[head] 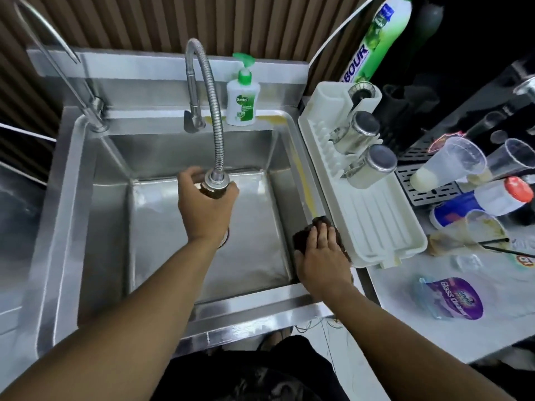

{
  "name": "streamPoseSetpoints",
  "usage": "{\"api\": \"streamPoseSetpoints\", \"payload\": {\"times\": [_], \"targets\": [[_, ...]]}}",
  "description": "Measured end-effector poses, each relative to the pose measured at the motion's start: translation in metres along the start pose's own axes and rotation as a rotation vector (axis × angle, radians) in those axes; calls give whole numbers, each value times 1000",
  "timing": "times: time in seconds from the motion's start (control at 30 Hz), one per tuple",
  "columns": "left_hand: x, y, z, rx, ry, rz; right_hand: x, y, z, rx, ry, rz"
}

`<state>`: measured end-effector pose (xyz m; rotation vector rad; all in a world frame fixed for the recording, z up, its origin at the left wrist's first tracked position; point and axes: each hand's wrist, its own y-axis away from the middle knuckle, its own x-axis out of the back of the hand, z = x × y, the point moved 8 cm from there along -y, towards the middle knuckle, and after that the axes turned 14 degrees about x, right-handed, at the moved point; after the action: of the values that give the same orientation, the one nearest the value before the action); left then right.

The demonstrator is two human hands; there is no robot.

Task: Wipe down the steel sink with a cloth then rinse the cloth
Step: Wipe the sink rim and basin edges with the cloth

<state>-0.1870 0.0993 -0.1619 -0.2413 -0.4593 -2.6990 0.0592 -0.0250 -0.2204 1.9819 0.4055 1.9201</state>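
Two hands: left hand [206, 211] grips one faucet nozzle [216, 185], right hand [318, 257] presses flat on one cloth [320, 220]

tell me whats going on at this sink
A person is wiping a stainless steel sink. The right hand presses a dark brown cloth flat on the sink's right rim, beside a white plastic drying rack. The left hand grips the nozzle of the flexible steel hose tap over the basin. A yellowish stain runs along that rim farther back. No running water shows.
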Motion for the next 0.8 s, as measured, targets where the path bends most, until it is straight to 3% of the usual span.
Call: {"api": "streamPoseSetpoints", "payload": {"times": [0.17,0.33,0.47,0.6,0.8], "targets": [[34,-8,-23,78,49,107,16,-52,5,29,31,29],[41,-6,-51,333,46,230,4,-13,2,25,-4,32],[7,-1,-57,601,290,128,-12,22,-2,-25,2,10],[-19,-16,-24,591,381,29,-10,4,-3,-33,-12,14],[-17,-42,11,418,258,-30,28,-82,4,39,-32,102]]}}
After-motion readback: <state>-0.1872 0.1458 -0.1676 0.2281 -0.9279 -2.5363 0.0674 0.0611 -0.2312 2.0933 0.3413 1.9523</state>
